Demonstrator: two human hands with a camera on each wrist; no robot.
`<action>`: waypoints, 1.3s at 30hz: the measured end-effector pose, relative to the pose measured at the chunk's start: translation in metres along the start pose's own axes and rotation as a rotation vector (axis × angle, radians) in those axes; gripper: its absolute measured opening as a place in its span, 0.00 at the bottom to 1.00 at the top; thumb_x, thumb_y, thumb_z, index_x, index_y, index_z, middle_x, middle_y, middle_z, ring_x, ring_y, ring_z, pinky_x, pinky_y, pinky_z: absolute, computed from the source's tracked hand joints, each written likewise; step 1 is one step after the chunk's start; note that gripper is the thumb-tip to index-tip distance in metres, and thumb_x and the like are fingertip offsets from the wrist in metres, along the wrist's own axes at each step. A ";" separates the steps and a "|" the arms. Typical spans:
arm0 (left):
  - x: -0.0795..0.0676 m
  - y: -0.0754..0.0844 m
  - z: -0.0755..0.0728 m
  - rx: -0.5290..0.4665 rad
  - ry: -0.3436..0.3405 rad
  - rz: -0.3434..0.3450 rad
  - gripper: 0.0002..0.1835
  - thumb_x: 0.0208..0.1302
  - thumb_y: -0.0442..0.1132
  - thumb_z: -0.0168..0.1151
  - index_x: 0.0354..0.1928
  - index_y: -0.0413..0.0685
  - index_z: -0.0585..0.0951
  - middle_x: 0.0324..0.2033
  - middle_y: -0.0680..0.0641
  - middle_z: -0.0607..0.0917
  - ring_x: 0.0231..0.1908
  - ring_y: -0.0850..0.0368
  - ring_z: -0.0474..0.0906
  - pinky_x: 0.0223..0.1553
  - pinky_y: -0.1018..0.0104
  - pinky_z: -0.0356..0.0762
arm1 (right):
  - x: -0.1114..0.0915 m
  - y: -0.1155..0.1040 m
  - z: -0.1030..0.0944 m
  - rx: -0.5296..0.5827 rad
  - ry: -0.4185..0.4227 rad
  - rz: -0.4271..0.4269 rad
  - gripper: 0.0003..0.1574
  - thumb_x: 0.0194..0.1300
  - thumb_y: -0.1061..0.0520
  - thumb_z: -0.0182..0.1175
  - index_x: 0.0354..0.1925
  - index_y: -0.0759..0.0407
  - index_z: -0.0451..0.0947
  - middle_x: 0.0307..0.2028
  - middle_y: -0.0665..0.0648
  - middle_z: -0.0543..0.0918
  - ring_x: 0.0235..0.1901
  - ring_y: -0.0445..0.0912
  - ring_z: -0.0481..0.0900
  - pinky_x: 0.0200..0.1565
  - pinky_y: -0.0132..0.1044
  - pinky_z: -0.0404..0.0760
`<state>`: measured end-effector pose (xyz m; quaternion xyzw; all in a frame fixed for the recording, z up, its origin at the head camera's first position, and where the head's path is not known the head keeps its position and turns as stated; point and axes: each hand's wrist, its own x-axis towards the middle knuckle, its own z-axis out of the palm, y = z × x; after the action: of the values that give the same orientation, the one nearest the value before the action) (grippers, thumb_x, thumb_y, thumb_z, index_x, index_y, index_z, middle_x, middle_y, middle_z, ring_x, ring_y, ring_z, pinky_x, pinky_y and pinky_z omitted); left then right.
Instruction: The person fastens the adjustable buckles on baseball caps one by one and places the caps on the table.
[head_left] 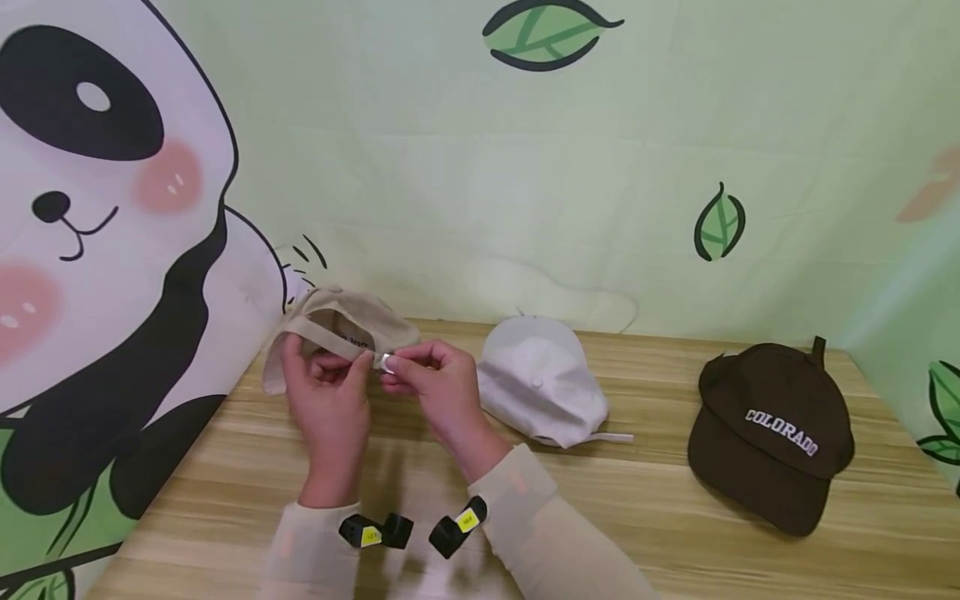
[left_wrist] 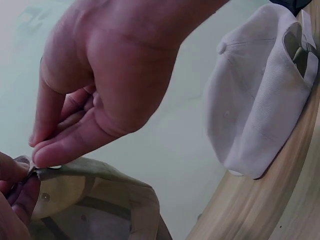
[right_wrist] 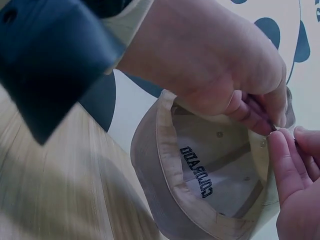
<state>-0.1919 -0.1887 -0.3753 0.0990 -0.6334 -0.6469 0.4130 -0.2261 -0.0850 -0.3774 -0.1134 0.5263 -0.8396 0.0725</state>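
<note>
Beige cap (head_left: 371, 308): strap adjustment apparently in hand;
Left grip (head_left: 326, 408): clamped on strap (head_left: 322, 335);
Right grip (head_left: 446, 392): pinching buckle (head_left: 387, 362) (silvery);
Buckle: next move likely needs steady strap tension

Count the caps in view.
3: the beige cap, held by the left hand and right hand; the white cap, right of it on the table; the brown cap, farthest right.
</note>
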 end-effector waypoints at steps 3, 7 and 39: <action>-0.001 -0.002 0.000 0.023 0.012 0.004 0.36 0.53 0.26 0.70 0.63 0.51 0.68 0.26 0.52 0.77 0.30 0.60 0.77 0.33 0.76 0.79 | 0.000 0.001 0.000 0.007 -0.001 -0.006 0.11 0.58 0.70 0.65 0.39 0.76 0.78 0.27 0.54 0.83 0.24 0.43 0.85 0.36 0.41 0.88; 0.000 -0.003 0.001 0.008 0.021 0.017 0.35 0.52 0.26 0.71 0.63 0.48 0.69 0.25 0.53 0.77 0.28 0.62 0.77 0.31 0.76 0.78 | 0.002 0.005 -0.002 0.043 -0.038 -0.018 0.12 0.60 0.70 0.63 0.40 0.79 0.76 0.29 0.55 0.82 0.25 0.44 0.86 0.37 0.40 0.87; -0.003 -0.003 0.008 -0.124 -0.006 -0.103 0.38 0.52 0.25 0.70 0.64 0.53 0.65 0.28 0.51 0.80 0.31 0.60 0.79 0.36 0.74 0.81 | 0.010 -0.002 -0.008 -0.067 -0.115 0.149 0.08 0.63 0.68 0.51 0.27 0.61 0.71 0.27 0.52 0.79 0.25 0.43 0.82 0.33 0.40 0.87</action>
<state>-0.1963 -0.1818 -0.3778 0.1036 -0.5873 -0.7056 0.3827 -0.2379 -0.0793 -0.3784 -0.1241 0.5561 -0.8058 0.1610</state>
